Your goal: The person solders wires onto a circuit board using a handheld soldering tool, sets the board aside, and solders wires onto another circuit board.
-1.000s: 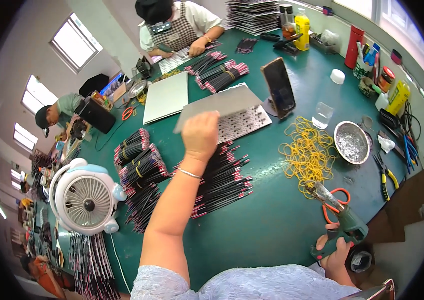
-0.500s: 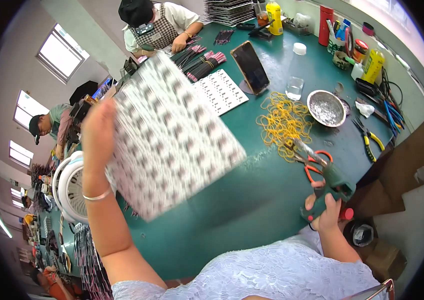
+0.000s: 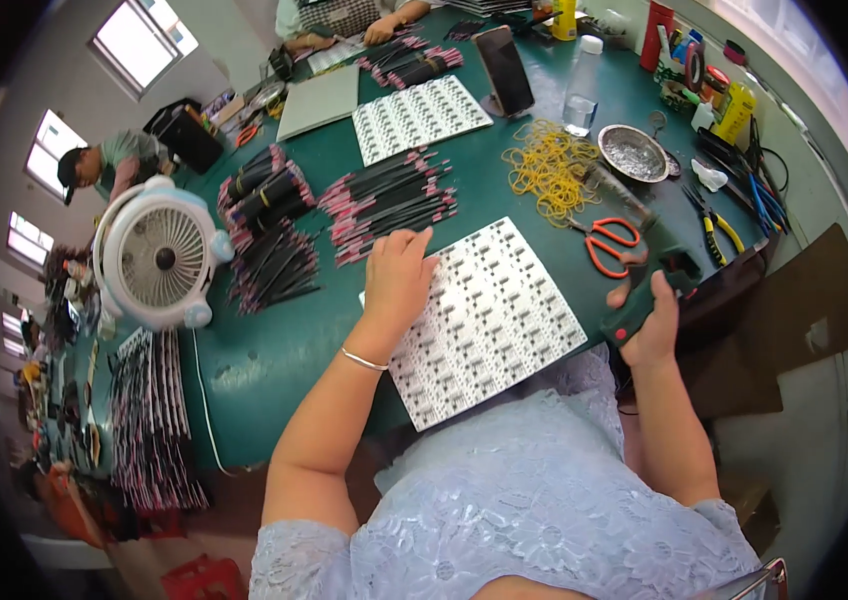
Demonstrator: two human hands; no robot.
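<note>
A white circuit board panel [image 3: 489, 325] with rows of small dark parts lies tilted at the near edge of the green table. My left hand [image 3: 402, 280] is on its upper left edge, fingers closed over it. My right hand [image 3: 652, 325] grips a dark green handheld power tool [image 3: 679, 270] with a red button; its long grey nose points toward the far left. Beside this nose rest orange-handled scissors [image 3: 612, 248]. Just beyond my left hand lies a row of black and pink wire pieces [image 3: 389, 205].
Another white panel [image 3: 422, 115], a propped phone [image 3: 506, 72], a bottle [image 3: 581, 90], yellow rubber bands [image 3: 549, 165], a metal bowl [image 3: 634, 155] and pliers [image 3: 714, 225] lie farther off. A fan [image 3: 164, 255] and wire bundles [image 3: 269, 195] stand left. A co-worker's hand [image 3: 381, 30] is across the table.
My left hand has brought the panel down from the air at the left to the table in front of me. The wire row and the fan now show fully. My right hand keeps the tool.
</note>
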